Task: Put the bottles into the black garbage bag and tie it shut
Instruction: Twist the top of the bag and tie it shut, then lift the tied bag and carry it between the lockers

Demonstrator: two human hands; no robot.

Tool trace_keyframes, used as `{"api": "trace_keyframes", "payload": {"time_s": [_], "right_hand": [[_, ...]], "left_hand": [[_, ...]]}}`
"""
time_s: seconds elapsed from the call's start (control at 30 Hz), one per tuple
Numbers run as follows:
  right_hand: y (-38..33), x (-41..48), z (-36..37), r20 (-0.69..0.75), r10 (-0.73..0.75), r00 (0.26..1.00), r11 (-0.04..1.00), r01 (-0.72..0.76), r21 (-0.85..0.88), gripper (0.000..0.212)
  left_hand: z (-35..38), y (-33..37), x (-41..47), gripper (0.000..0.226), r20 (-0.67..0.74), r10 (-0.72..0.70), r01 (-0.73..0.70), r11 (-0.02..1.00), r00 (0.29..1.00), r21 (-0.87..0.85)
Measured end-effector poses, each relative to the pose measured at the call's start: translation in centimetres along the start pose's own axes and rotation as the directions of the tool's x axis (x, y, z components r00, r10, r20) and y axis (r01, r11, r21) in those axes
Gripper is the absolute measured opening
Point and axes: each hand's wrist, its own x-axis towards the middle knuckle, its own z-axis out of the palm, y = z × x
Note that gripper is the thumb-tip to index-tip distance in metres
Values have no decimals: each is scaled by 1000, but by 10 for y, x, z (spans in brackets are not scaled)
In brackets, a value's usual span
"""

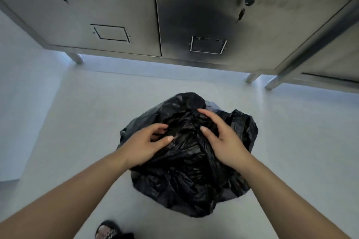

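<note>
Black plastic fills the middle of the head view: the black garbage bag (190, 176) sits on the pale floor (87, 122), bulging and crumpled, its top bunched together at the centre of the frame. No bottles show anywhere, so I judge they are already inside and the loading step is over; the step in hand is the closing of the mouth. The left hand (143, 145) comes in from 7 o'clock, and its fingers (161, 129) are curled with the thumb set against them, pinching a fold of the gathered plastic on the 9 o'clock side of the bunch. The right hand (225, 141) comes in from 5 o'clock and lies over the 3 o'clock side of the bunch, forefinger and thumb spread apart and touching the plastic; its other fingers are hidden, so I cannot tell whether it grips a fold or only rests there. No knot can be seen. The next move, as I judge it, calls for each hand to take a firm, separate length of the rim, draw both up clear of the load, then cross and knot them. At 12 o'clock stands a steel cabinet (194, 15) with two doors, well apart from the bag. At 6 o'clock a sandalled foot (106, 230) shows.
</note>
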Motion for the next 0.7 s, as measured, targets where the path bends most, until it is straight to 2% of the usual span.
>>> {"api": "trace_keyframes", "payload": {"time_s": [0.1, 0.2, 0.37, 0.5, 0.7], "right_hand": [[-53, -34, -15, -52, 42, 998, 999, -41, 26, 39], [-115, -72, -31, -39, 68, 997, 995, -65, 80, 37], [-216, -128, -66, -89, 99, 991, 980, -82, 180, 34], [-291, -167, -94, -147, 102, 984, 978, -72, 195, 32], [-376, -223, -117, -303, 103, 947, 994, -87, 68, 32]], "left_hand": [[-15, 35, -54, 43, 4, -27, 27, 1000, 1000, 10], [-35, 85, -108, 42, -11, -41, 41, 999, 999, -2], [-67, 169, -186, 30, -30, -46, 45, 998, 999, -37], [-92, 232, -237, 31, -17, 29, -29, 999, 999, 25], [-135, 312, -290, 31, 18, 193, -193, 975, 981, 108]]}}
